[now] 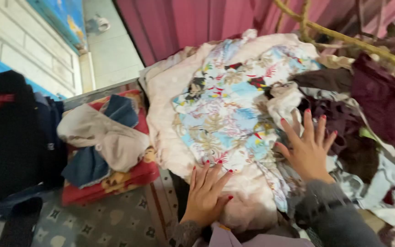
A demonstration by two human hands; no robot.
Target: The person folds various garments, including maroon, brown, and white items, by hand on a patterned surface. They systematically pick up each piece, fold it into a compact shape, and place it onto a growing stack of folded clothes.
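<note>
Both hands lie flat, left hand [205, 197] and right hand [308, 147] with fingers spread, gripping nothing, on the soft, light floral-printed pale cotton cloth [227, 114] topping the clothes heap [371, 119], probably best gathered by its edge.

Whole view soft with motion blur. Underside of the floral-print cloth [227, 114] buried in the heap, pink fabric [170, 91] beneath it lost under folds. Palm of the left hand [206, 194] pressed flat, unseen; wrist cut by the bottom edge. Right hand [308, 148] sleeve running out of frame below. Dark garment [5, 137] cropped at the left edge. Maroon cloth [380, 100] partly covered. Small object on the floor [98, 24] too blurred to identify.
</note>
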